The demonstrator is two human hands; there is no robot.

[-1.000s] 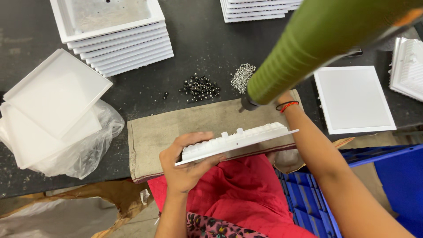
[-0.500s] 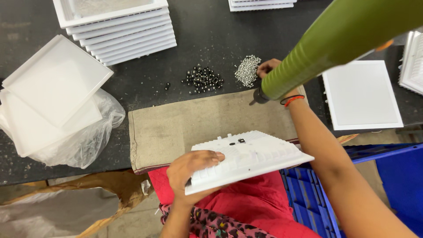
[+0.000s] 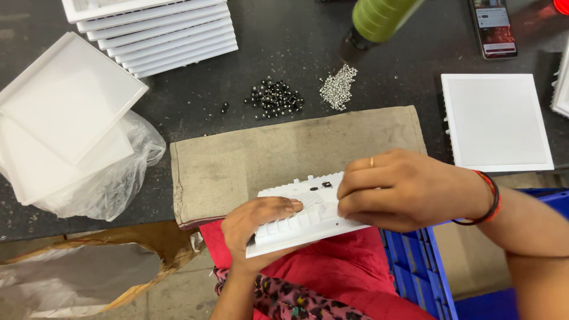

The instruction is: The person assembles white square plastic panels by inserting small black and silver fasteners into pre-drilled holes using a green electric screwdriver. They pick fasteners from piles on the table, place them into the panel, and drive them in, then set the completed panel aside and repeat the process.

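Note:
My left hand (image 3: 261,222) grips the near left corner of a white ribbed plastic panel (image 3: 296,216), held over my lap at the table's front edge. My right hand (image 3: 403,189), fingers curled, rests on the panel's right part, with a ring on one finger and a red and black bracelet at the wrist. A small black piece (image 3: 326,184) sits on the panel near its far edge. A green powered screwdriver (image 3: 373,21) hangs above the table, with no hand on it.
A tan cloth (image 3: 249,157) lies on the dark table. Behind it are piles of black knobs (image 3: 274,98) and silver screws (image 3: 339,88). White panel stacks (image 3: 160,32), (image 3: 65,118) sit left, one panel (image 3: 496,123) right, a phone (image 3: 492,26) beyond. A blue crate (image 3: 424,272) stands lower right.
My right hand left the green screwdriver and came down onto the panel. The screwdriver swung up and away. The panel tilted flatter in my left hand.

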